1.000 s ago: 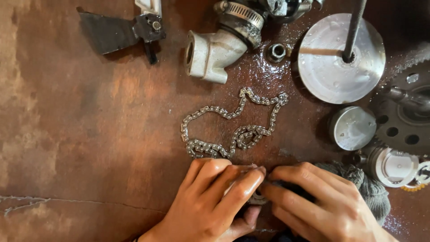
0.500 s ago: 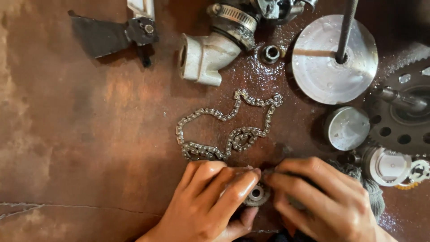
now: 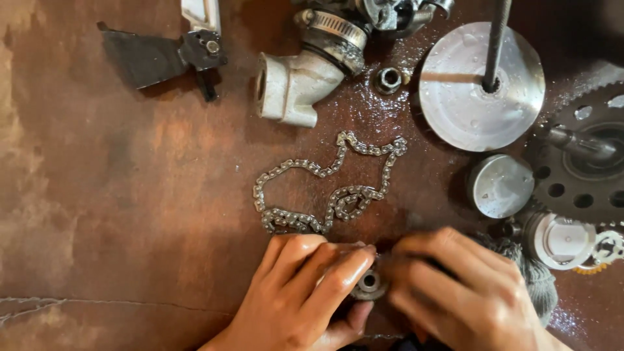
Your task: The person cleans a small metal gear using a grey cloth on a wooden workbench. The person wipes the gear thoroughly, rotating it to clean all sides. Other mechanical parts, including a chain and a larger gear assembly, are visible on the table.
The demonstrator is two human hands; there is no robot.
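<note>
My left hand (image 3: 305, 292) and my right hand (image 3: 461, 296) meet at the bottom middle of the head view, both wet with oil. Between their fingertips sits a small toothed metal sprocket (image 3: 369, 284) with a round bore; my left fingers and thumb grip it, and my right fingers close on its right side. A grey rag (image 3: 536, 276) lies under my right hand. Just beyond the fingers a loose metal chain (image 3: 325, 182) lies coiled on the brown, oily surface, apart from both hands.
Past the chain lie a pale cast elbow pipe (image 3: 289, 81) with a hose clamp, a small nut (image 3: 389, 78) and a black bracket (image 3: 159, 55). To the right are a round metal disc (image 3: 481, 84) with a shaft, a piston (image 3: 500, 185) and a large sprocket (image 3: 582, 175).
The sprocket, hidden under my fingers a second ago, now shows between the two hands. My right fingers have shifted slightly and blur; the view has drifted a little.
</note>
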